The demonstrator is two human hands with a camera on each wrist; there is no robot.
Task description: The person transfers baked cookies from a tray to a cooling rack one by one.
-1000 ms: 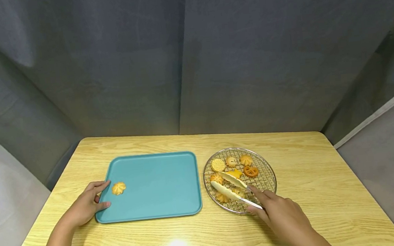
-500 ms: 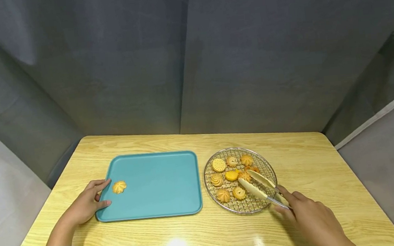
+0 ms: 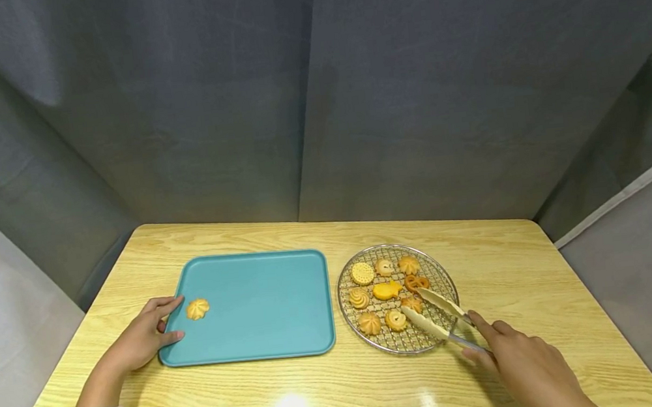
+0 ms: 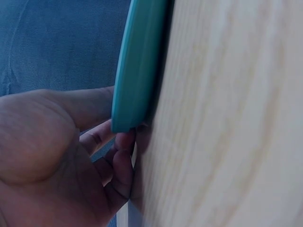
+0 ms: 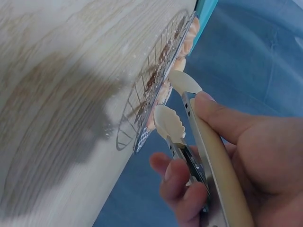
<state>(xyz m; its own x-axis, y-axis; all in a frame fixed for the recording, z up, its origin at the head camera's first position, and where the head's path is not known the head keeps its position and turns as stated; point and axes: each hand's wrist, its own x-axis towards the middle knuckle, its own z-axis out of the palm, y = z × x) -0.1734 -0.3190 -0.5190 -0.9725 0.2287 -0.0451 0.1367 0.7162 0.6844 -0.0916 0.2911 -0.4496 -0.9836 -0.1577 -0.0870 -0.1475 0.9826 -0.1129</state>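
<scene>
My left hand [image 3: 145, 335] grips the left edge of a teal tray [image 3: 265, 307], thumb on its top side; in the left wrist view the fingers curl beside the tray's corner. One flower-shaped cookie [image 3: 197, 309] lies on the tray near that hand. My right hand [image 3: 523, 358] holds tongs [image 3: 426, 323] with pale scalloped tips. Those tips stand apart around another flower-shaped cookie [image 3: 412, 304] over a round wire rack [image 3: 442, 276]. Close by are a pretzel-shaped cookie [image 3: 417, 283], a fish-shaped cookie [image 3: 387, 290] and a round cookie [image 3: 396, 320].
More cookies lie on the rack: a dotted round one [image 3: 362, 273], a swirled one [image 3: 359, 298] and several others. Tray and rack sit side by side on a wooden table [image 3: 250, 394]. Grey curtains [image 3: 409, 90] hang behind and at both sides.
My right hand has moved the tongs rightward from the rack's left part, then slightly lower. The flower-shaped cookie at the tips shifted down, uncovering the pretzel-shaped and fish-shaped cookies. My left hand stays put.
</scene>
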